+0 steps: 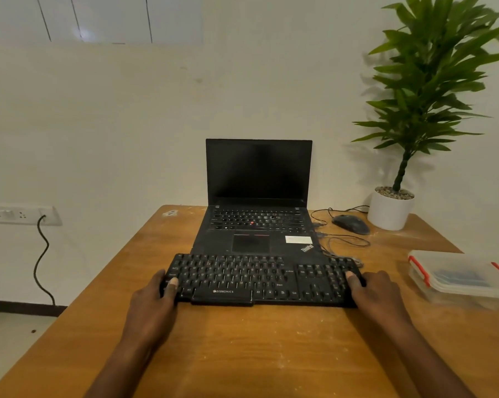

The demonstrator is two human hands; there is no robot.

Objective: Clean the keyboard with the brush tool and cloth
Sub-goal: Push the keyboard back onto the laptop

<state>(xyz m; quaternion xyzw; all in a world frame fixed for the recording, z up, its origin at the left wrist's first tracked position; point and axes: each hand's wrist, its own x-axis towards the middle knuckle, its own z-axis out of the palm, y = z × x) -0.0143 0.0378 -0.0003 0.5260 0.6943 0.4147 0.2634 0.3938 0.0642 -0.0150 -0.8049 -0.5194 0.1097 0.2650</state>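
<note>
A black keyboard (259,278) lies flat on the wooden table (242,346), just in front of an open laptop. My left hand (156,297) grips the keyboard's left end, thumb on top of the keys. At the right end my right hand (374,294) grips it the same way, thumb on the number pad. A clear plastic box (460,278) with red clips stands at the right; something blue lies inside it. I see no brush or cloth in the open.
The open black laptop (256,202) with a dark screen stands behind the keyboard. A black mouse (351,223) and loose cables lie to its right. A potted plant (391,208) occupies the far right corner. A wall socket (21,214) with a cable is at the left.
</note>
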